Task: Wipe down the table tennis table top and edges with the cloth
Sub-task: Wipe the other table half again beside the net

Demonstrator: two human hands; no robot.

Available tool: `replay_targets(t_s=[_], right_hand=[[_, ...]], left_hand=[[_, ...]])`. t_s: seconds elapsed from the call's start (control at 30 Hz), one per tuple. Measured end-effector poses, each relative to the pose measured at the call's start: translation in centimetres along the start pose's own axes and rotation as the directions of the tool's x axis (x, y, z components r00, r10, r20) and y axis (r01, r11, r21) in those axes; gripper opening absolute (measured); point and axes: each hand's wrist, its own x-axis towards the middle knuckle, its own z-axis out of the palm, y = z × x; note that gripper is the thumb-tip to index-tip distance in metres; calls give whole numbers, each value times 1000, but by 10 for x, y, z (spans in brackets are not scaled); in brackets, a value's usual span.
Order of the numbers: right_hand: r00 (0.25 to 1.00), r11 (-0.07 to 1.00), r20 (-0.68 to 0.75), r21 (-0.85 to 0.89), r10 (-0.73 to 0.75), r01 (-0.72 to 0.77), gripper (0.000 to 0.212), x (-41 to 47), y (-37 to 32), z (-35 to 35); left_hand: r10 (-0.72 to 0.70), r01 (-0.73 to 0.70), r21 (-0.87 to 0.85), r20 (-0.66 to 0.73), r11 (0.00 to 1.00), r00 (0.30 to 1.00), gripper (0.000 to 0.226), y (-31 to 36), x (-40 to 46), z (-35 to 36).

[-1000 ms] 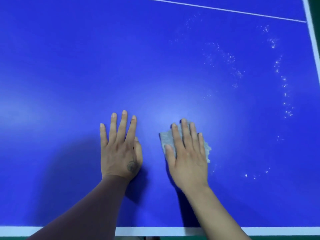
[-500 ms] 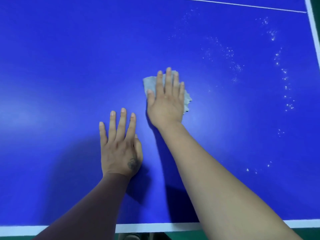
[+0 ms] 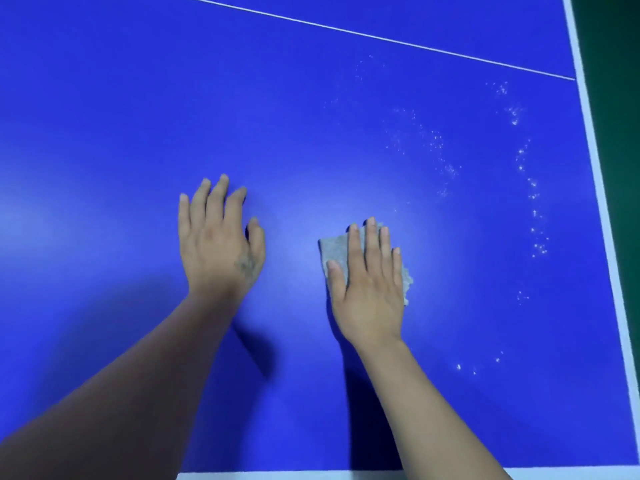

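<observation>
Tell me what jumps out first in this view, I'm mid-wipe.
The right hand presses a grey cloth flat on the blue table top, near centre. The left hand rests open beside it. White specks trail in arcs near the right edge, unwiped.

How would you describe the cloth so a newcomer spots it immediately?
On the blue table tennis table, look near its front edge. The grey cloth lies flat under the right hand, unlike the left hand, which presses bare table.
</observation>
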Motion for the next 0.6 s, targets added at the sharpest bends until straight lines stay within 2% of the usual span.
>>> replay_targets(t_s=[0.13, 0.23, 0.33, 0.43, 0.6], right_hand=[[989, 989, -29, 11, 147, -147, 74, 71, -12, 2], [986, 985, -6, 23, 169, -169, 74, 125, -38, 5], [994, 994, -10, 5, 112, -112, 72, 157, -74, 10], [997, 1000, -75, -6, 9, -9, 70, 155, -98, 17], [993, 992, -25, 53, -116, 117, 65, 112, -80, 15]], left_hand=[[-64, 60, 54, 85, 997, 994, 63, 8, 79, 23], [-122, 109, 122, 107, 987, 987, 71, 5, 101, 40], [-123, 111, 132, 86, 985, 989, 70, 3, 104, 45], [-126, 115, 129, 75, 985, 989, 68, 4, 106, 44], [-123, 117, 131, 41, 984, 992, 66, 6, 106, 47]])
